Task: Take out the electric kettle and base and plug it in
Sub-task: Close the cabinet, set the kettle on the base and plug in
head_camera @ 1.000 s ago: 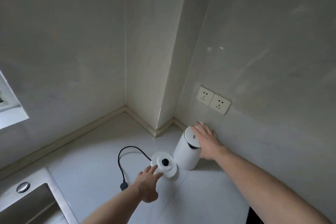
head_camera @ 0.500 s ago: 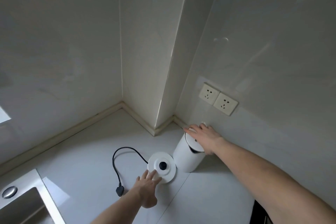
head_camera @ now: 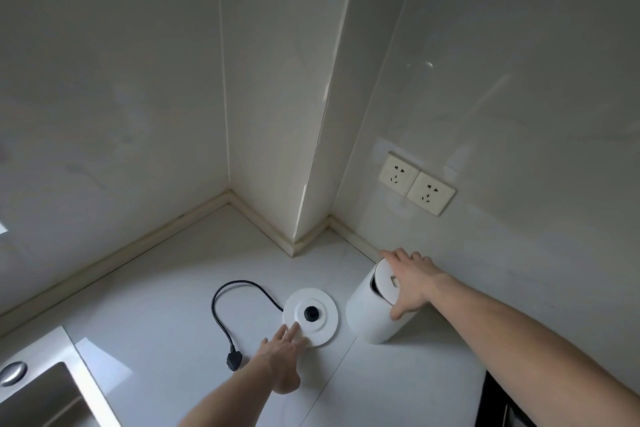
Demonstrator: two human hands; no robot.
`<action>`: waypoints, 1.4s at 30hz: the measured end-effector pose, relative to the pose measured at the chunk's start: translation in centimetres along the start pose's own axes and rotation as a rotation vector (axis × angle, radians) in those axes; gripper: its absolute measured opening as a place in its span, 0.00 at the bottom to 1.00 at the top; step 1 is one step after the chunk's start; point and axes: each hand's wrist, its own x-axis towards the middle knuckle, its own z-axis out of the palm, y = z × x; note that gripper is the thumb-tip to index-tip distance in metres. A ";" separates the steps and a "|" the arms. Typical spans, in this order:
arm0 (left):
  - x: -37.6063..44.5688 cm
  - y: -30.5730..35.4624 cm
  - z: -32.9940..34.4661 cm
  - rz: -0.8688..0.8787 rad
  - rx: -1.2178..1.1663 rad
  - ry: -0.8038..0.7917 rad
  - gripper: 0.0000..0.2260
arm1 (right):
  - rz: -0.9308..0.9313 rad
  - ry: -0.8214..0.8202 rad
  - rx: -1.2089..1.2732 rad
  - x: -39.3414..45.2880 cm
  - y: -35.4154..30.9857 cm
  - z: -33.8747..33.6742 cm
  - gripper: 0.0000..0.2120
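Looking down from head height into the corner of a pale kitchen surface (head_camera: 173,295), the view shows two bare forearms reaching forward. A white electric kettle (head_camera: 372,312) stands on the surface close to the right-hand wall, leaning slightly toward the left, its flat round lid facing the camera. The right hand (head_camera: 410,282) is draped over the lid and handle side, fingers spread across the top and thumb curled down the near edge, gripping the kettle. Just to its left, and apart from it, the round white kettle base (head_camera: 317,317) lies flat, with a black connector knob at its centre. The left hand (head_camera: 284,359) is unclenched, its extended fingertips resting on the near rim of the base and grasping nothing. A black power cord (head_camera: 221,295) loops away from the base to the left and curves back toward the camera, ending in a black plug (head_camera: 233,361) that lies loose on the surface beside the left wrist. Two cream wall sockets (head_camera: 416,184) sit side by side on the right wall above the kettle. A steel sink (head_camera: 38,399) occupies the lower left corner.
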 end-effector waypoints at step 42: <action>-4.5 -10.4 3.2 -0.490 -0.378 0.351 0.21 | 0.197 0.097 0.376 0.9 -12.8 -1.5 0.49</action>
